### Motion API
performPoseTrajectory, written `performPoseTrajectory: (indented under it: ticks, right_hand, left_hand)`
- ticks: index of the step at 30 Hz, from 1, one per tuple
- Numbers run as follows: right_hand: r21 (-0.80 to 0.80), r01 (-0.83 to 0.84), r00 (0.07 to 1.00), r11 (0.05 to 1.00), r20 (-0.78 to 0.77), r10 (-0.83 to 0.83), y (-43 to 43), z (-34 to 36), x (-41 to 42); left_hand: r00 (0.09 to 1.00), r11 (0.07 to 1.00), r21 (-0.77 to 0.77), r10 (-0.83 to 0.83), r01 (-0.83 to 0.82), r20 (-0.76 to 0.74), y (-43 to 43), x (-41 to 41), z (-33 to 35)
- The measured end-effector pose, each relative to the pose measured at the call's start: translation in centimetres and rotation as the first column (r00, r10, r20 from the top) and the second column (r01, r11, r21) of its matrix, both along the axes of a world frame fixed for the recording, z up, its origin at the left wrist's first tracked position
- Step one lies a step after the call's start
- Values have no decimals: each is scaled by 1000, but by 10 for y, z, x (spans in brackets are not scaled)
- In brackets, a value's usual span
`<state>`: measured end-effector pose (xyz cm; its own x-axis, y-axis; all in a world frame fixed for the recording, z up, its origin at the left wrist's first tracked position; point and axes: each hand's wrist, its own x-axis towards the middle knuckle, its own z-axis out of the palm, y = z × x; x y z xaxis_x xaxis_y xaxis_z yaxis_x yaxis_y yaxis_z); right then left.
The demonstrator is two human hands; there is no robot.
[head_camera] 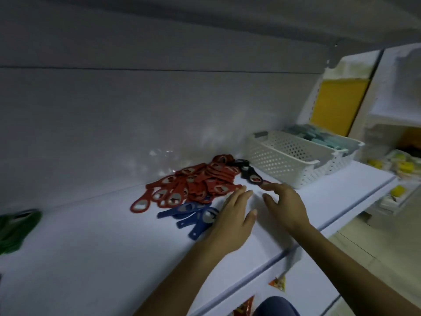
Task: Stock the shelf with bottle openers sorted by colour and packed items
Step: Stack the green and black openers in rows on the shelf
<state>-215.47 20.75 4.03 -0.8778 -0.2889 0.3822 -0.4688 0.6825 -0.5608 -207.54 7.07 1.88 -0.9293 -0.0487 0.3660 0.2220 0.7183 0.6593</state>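
A heap of red bottle openers (193, 185) lies on the white shelf (91, 247) near the back wall. Three blue bottle openers (191, 213) lie just in front of the heap. A few black bottle openers (249, 174) sit at the heap's right end. A green pile (16, 226) shows at the far left, blurred. My left hand (234, 215) hovers flat with straight fingers beside the blue openers, its fingertips at the red heap's edge. My right hand (284, 204) is spread with relaxed fingers, its fingertips close to the nearest black opener. Neither hand holds anything.
Two white perforated baskets (284, 160) stand at the shelf's right end, the farther one holding pale blue items. Beyond them another shelf carries yellow packed goods (401, 167). An upper shelf hangs close overhead. Snack packets (278, 283) hang below the front edge.
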Motion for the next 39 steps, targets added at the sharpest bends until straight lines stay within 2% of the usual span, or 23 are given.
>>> performPoseTrajectory:
  ticks: [2, 4, 7, 12, 16, 19, 21, 23, 26, 32, 35, 39]
  right_hand:
    - [-20, 17, 1000, 1000, 15, -17, 2, -1, -15]
    - [12, 15, 1000, 1000, 12, -15, -3, 0, -32]
    - [58, 6, 1000, 998, -17, -5, -24, 3, -60]
    - [93, -23, 1000, 995, 9, 22, -75, 12, -110]
    - [309, -70, 996, 949, 83, 46, -104, 14, -149]
    - [476, -142, 983, 868, 171, 67, -120, 15, -175]
    - [519, -189, 968, 833, 239, 71, -125, 11, -183]
    - [500, -197, 964, 843, 254, 74, -123, 2, -181]
    - [445, -132, 987, 886, 142, 76, -113, -10, -168]
    - [290, -84, 996, 954, 46, 73, -89, -14, -122]
    - [277, 6, 996, 961, -91, 20, -83, -19, -97]
    - [-11, 65, 969, 998, -239, -65, -81, -16, -82]
  left_hand:
    - [999, 982, 190, -17, 9, 40, 7, -23, 1]
    - [997, 935, 351, 34, -57, 71, 7, -42, 0]
    - [989, 772, 619, 124, -147, 80, -1, -53, -4]
    - [986, 588, 803, 168, -101, 0, -2, -49, -1]
    - [988, 582, 809, 155, -88, -4, -1, -47, 2]
    - [989, 580, 810, 148, -91, 5, -1, -46, 3]
    - [988, 586, 804, 153, -103, 15, -1, -46, 2]
    - [986, 579, 808, 165, -107, 13, 0, -47, 2]
    - [982, 575, 812, 188, -102, -10, 0, -47, 3]
    - [959, 491, 862, 283, -125, -22, 0, -50, 3]
    - [953, 465, 878, 302, -115, -34, -1, -53, 2]
    - [956, 452, 886, 290, -101, -39, -3, -56, -2]
